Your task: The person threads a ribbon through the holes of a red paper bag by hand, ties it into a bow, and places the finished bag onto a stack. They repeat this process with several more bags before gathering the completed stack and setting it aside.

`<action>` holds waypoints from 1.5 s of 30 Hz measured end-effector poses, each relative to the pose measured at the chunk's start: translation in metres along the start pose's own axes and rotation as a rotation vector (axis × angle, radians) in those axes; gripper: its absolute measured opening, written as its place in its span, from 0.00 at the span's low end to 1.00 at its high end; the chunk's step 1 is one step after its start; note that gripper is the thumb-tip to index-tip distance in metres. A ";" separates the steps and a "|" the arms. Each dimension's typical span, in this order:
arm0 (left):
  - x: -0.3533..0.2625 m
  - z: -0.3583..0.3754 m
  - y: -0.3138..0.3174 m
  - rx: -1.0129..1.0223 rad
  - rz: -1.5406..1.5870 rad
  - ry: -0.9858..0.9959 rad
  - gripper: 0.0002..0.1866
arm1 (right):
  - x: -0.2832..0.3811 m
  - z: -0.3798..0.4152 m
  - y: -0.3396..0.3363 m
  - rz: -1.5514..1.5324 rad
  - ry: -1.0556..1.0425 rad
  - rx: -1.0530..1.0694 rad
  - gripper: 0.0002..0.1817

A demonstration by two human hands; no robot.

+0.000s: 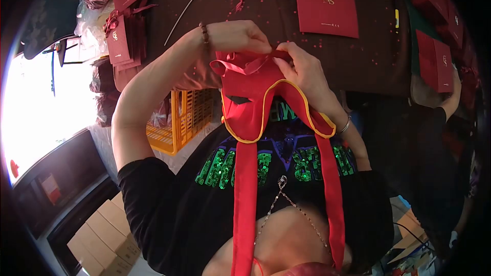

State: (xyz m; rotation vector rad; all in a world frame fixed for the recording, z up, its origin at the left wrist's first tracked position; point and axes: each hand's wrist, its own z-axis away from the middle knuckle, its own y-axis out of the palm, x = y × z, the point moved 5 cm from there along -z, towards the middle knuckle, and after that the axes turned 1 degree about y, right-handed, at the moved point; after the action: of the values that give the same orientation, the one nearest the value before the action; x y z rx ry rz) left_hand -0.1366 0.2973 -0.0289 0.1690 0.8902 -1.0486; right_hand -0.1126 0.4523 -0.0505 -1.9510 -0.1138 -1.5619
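Note:
My left hand (248, 37), with a beaded bracelet at the wrist, pinches a dark red ribbon (245, 65) above the top of my red apron. My right hand (303, 71), with a silver bangle, meets it at the fingertips and pinches the ribbon's other part. The ribbon is looped and partly hidden by my fingers. Below the hands hangs the red apron (245, 117) with yellow edging, its two red straps running down over my black sequined shirt (220, 168).
Flat red bag (327, 7) and a thin rod (184, 14) lie on the dark tablecloth (225, 0). Red ribboned bags (118, 41) stand left. A yellow crate (179, 122) is below the table edge. At right, a co-worker's hand (451, 96) touches a red bag (434, 61).

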 end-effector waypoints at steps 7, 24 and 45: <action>-0.001 0.000 0.007 -0.174 -0.202 0.176 0.15 | 0.007 -0.003 0.002 0.068 0.068 0.031 0.22; 0.007 -0.006 0.000 -0.048 0.011 -0.020 0.12 | 0.003 -0.002 0.008 0.037 -0.033 -0.054 0.13; 0.034 -0.002 -0.004 -0.406 0.334 0.158 0.09 | -0.004 -0.003 0.015 -0.346 0.110 0.143 0.13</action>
State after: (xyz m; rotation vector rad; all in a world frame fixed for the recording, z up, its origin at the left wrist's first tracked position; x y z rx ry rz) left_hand -0.1344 0.2727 -0.0534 0.0562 1.1540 -0.5355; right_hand -0.1102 0.4400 -0.0604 -1.7977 -0.5265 -1.8215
